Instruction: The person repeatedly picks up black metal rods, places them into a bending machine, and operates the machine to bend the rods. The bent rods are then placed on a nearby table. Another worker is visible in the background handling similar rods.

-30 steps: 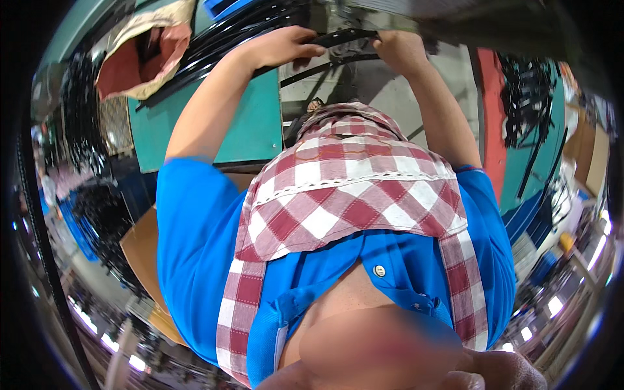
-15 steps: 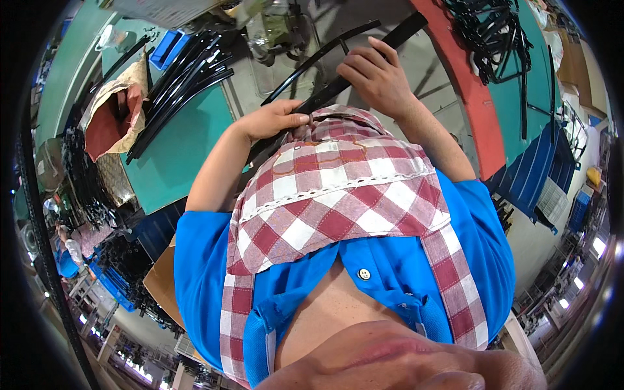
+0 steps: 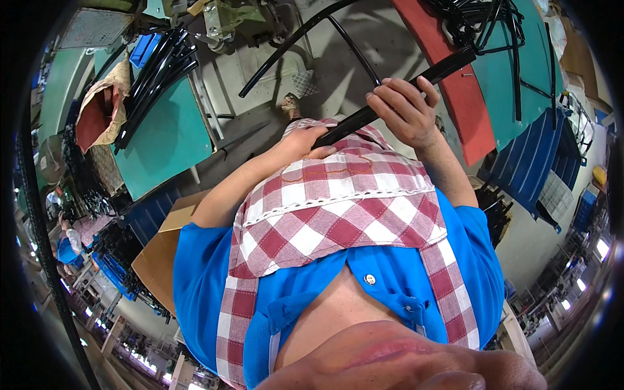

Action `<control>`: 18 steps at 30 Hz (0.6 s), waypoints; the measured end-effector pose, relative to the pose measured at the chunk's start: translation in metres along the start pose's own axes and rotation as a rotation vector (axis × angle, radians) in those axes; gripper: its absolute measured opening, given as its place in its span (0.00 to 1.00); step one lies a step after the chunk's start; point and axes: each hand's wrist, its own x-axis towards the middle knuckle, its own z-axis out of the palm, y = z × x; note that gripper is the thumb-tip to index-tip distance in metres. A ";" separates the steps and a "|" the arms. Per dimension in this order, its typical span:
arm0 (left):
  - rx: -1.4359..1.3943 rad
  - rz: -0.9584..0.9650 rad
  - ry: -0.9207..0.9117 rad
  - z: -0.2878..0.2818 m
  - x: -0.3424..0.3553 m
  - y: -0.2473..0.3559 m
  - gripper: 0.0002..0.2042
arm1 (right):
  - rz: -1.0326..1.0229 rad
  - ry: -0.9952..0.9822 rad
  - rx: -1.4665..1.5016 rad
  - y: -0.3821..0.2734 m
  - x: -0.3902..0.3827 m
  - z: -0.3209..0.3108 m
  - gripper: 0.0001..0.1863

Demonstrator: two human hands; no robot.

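Note:
A black tubular frame (image 3: 448,67) lies slantwise in front of my apron, its thick bar rising toward the right. My left hand (image 3: 304,144) grips the lower end of that bar, close against the checked cloth. Farther up, my right hand (image 3: 404,112) has its fingers curled around it. A thinner crossbar (image 3: 354,51) runs from near my right fingers to a curved bar (image 3: 286,47) on the far side, and these seem to be one piece. The bar's upper end overlaps a red board edge (image 3: 471,123) in the view.
At left, black tubes (image 3: 156,84) lie on a green table (image 3: 175,133) beside a paper sack (image 3: 104,107) and a blue tray (image 3: 144,51). Black frames (image 3: 500,29) are heaped on the right green table (image 3: 510,123). A machine (image 3: 240,26) stands ahead; a cardboard box (image 3: 159,260) is at my left.
The frame has shifted right and its curved bar has swung away from the thick bar, showing more of the crossbar. Both hands moved right, and my view of the tables shifted slightly.

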 end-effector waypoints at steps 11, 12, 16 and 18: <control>0.114 -0.195 0.053 -0.014 0.000 0.030 0.23 | -0.044 0.125 -0.052 0.009 0.014 0.011 0.06; 0.114 -0.209 0.042 -0.016 0.001 0.032 0.24 | -0.043 0.131 -0.053 0.009 0.014 0.011 0.06; 0.129 -0.222 0.060 -0.017 0.003 0.032 0.26 | -0.046 0.130 -0.051 0.012 0.014 0.014 0.05; 0.127 -0.212 0.073 -0.016 0.003 0.032 0.25 | -0.040 0.121 -0.046 0.012 0.014 0.014 0.05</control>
